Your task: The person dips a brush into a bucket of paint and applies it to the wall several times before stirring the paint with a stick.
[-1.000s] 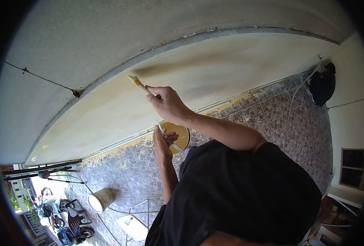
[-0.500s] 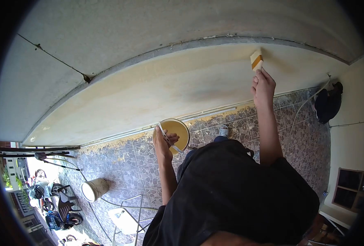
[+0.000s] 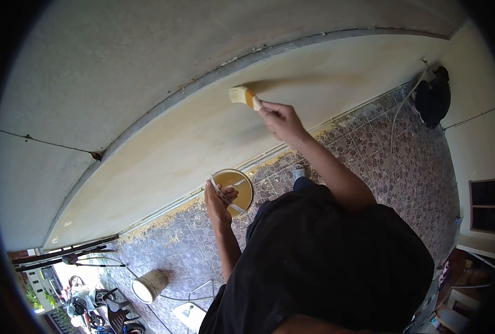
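My right hand [image 3: 282, 120] is closed round the handle of a paintbrush [image 3: 242, 96] with pale bristles and a yellow-brown band. The bristles lie against the cream wall [image 3: 164, 139], below its grey ledge. Lower down, my left hand [image 3: 218, 201] is closed on the white handle [image 3: 233, 206] of a paint bucket [image 3: 252, 192]. Yellowish paint fills part of this bucket, and a light patch shows on its surface. The fingers of that hand reach over the bucket's opening.
A white bucket [image 3: 149, 286] stands on the stone-patterned floor [image 3: 186, 250], near a folding chair [image 3: 190, 315]. Paint splashes mark the floor along the wall base. A crouching person in dark clothes [image 3: 432, 100] is at the far right, beside a hose [image 3: 393, 128]. Motorbikes are parked at the lower left.
My right hand has swept the paintbrush leftward along the wall, and the bristles have turned to point left. The view has tilted. My left hand still holds the bucket handle.
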### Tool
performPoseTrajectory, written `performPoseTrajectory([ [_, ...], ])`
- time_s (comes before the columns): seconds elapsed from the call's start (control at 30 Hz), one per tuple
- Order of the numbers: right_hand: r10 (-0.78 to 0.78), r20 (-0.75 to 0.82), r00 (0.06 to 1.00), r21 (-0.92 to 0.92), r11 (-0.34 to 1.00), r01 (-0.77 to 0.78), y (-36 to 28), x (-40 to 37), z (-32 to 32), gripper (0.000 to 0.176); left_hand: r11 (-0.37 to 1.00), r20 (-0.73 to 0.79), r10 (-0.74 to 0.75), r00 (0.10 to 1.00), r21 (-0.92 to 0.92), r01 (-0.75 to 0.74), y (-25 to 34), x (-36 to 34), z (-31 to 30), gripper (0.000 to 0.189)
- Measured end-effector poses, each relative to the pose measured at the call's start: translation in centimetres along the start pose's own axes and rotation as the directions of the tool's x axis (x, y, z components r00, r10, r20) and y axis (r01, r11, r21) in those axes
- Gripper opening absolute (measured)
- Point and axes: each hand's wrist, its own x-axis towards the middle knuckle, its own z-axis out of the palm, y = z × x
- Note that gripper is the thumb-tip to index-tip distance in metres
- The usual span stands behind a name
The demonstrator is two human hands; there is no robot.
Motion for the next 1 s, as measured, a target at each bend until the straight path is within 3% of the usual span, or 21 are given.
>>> performPoseTrajectory([
  [0.03, -0.039, -0.088, 0.995, -0.031, 0.999, 0.037, -0.2, 0.4, -3.1, 0.037, 1.000, 0.005, -0.010, 1.000, 0.010, 0.009, 0.0, 0.0, 0.4, 0.060],
  [0.07, 0.009, -0.187, 0.982, 0.039, 0.999, -0.001, -0.4, 0.5, -6.3, 0.036, 1.000, 0.012, -0.010, 1.000, 0.016, 0.010, 0.0, 0.1, 0.9, 0.060],
  [0.1, 0.037, -0.312, 0.949, -0.025, 0.999, -0.047, -0.8, 0.5, -9.5, 0.036, 0.999, 0.013, -0.019, 1.000, 0.031, 0.019, -0.1, 0.0, 1.4, 0.061],
  [0.17, 0.038, -0.582, 0.812, 0.066, 0.998, 0.001, -0.4, 0.7, -16.2, 0.032, 0.998, 0.020, -0.033, 0.999, 0.055, 0.031, -0.4, 0.0, 2.2, 0.062],
  [0.23, 0.005, -0.723, 0.691, 0.057, 0.997, 0.053, -1.1, 0.6, -22.0, 0.031, 0.999, 0.039, -0.022, 0.999, 0.051, 0.020, -0.8, 0.3, 3.4, 0.063],
  [0.33, -0.025, -0.730, 0.683, 0.114, 0.981, 0.158, -1.8, 2.5, -24.3, 0.027, 0.996, 0.068, -0.026, 0.997, 0.089, 0.020, -1.1, 0.3, 5.5, 0.064],
  [0.4, -0.060, -0.659, 0.750, 0.143, 0.969, 0.203, -0.1, 5.5, -21.3, 0.031, 0.993, 0.100, -0.030, 0.995, 0.114, 0.019, -1.3, 0.4, 6.6, 0.064],
  [0.43, -0.230, -0.717, 0.658, -0.156, 0.973, 0.170, 1.2, 6.9, -18.4, 0.036, 0.993, 0.120, -0.031, 0.992, 0.120, 0.017, -1.3, 0.5, 7.2, 0.064],
  [0.47, -0.297, -0.708, 0.641, -0.250, 0.954, 0.167, 1.5, 6.8, -15.1, 0.040, 0.991, 0.132, -0.033, 0.991, 0.129, 0.016, -1.4, 0.5, 7.7, 0.064],
  [0.5, -0.266, -0.695, 0.668, -0.252, 0.960, 0.121, 1.4, 6.0, -12.5, 0.041, 0.992, 0.141, -0.043, 0.989, 0.125, 0.025, -1.4, 0.4, 8.2, 0.060],
  [0.6, -0.159, -0.330, 0.930, -0.078, 0.987, 0.141, 2.4, 2.0, -10.1, 0.039, 0.991, 0.171, -0.056, 0.984, 0.132, 0.033, -1.7, 0.6, 9.5, 0.056],
  [0.63, -0.159, -0.339, 0.927, -0.077, 0.987, 0.141, 1.2, 0.6, -10.7, 0.039, 0.990, 0.188, -0.053, 0.981, 0.137, 0.027, -1.8, 0.8, 9.8, 0.056],
  [0.7, 0.176, -0.228, 0.958, 0.300, 0.948, -0.103, -1.6, -2.0, -13.5, 0.037, 0.989, 0.187, -0.059, 0.981, 0.147, 0.031, -1.5, 0.6, 10.5, 0.056],
  [0.77, 0.142, -0.539, 0.830, 0.220, 0.975, -0.024, -1.9, -1.1, -18.0, 0.036, 0.989, 0.181, -0.058, 0.982, 0.142, 0.032, -1.5, 0.4, 11.2, 0.056],
  [0.83, 0.128, -0.683, 0.720, 0.302, 0.946, 0.118, -2.4, 1.3, -23.2, 0.034, 0.989, 0.192, -0.055, 0.980, 0.148, 0.026, -1.6, 0.1, 11.5, 0.056],
  [0.93, 0.092, -0.662, 0.744, 0.341, 0.921, 0.190, -1.6, 5.4, -24.9, 0.035, 0.987, 0.194, -0.047, 0.980, 0.163, 0.015, -1.7, -0.2, 12.3, 0.056],
  [1.0, -0.163, -0.739, 0.654, 0.003, 0.969, 0.246, 1.3, 7.8, -20.1, 0.034, 0.984, 0.204, -0.037, 0.978, 0.177, 0.000, -1.7, -0.2, 12.5, 0.060],
])
